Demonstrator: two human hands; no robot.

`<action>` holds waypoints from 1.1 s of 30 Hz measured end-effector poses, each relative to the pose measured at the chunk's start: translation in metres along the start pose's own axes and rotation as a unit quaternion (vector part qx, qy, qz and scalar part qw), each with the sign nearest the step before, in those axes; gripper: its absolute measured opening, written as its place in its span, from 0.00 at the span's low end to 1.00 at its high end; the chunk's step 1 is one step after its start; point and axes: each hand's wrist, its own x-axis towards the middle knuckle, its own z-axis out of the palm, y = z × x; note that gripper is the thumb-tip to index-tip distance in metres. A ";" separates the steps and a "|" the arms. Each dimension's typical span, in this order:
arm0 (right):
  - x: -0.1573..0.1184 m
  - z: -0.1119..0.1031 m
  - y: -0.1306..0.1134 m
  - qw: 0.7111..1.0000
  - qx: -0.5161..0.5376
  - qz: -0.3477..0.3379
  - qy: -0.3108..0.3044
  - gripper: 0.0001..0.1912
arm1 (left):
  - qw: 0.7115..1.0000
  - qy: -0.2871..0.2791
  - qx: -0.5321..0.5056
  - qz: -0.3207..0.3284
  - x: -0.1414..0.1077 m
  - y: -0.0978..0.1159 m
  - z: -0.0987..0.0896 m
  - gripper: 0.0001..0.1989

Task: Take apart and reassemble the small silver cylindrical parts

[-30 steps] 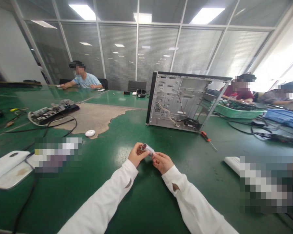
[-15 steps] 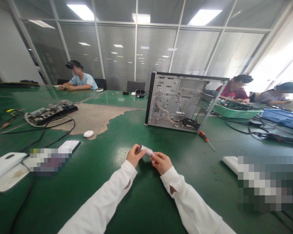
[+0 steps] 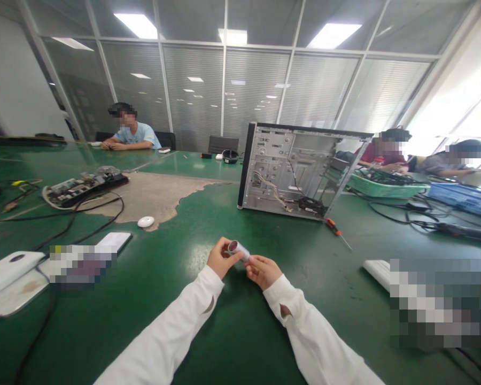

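A small pale cylinder (image 3: 240,251) with an open, dark reddish round end is held just above the green table (image 3: 224,331). My left hand (image 3: 223,259) grips it near that open end, which faces up and to the left. The fingers of my right hand (image 3: 265,270) are closed on its other end, at the lower right. Beyond my hands an open computer case (image 3: 280,171) stands on the table with wires inside it. Near the case's right corner lies a screwdriver (image 3: 338,233) with an orange and black handle.
On the left are an opened device (image 3: 84,187) with black cables, a small white round object (image 3: 146,222) and white casings (image 3: 12,272). A green basket (image 3: 388,187) and a blue basket (image 3: 465,199) stand at right. People sit at the table's far side.
The cylinder has turned in my hands, so its open end now faces more towards me. My right hand has shifted slightly left. The view has tilted up a little.
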 end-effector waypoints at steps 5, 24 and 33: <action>-0.002 0.002 0.000 0.995 0.067 0.072 -0.008 0.07 | 0.997 -0.030 0.065 0.028 -0.003 0.006 -0.001 0.13; 0.002 0.000 -0.007 0.963 -0.115 -0.213 0.117 0.18 | 0.971 -0.151 0.158 0.095 -0.014 0.016 0.003 0.35; -0.005 0.008 -0.001 0.887 -0.361 -0.283 0.049 0.24 | 0.967 -0.120 0.211 0.083 -0.011 0.004 0.006 0.25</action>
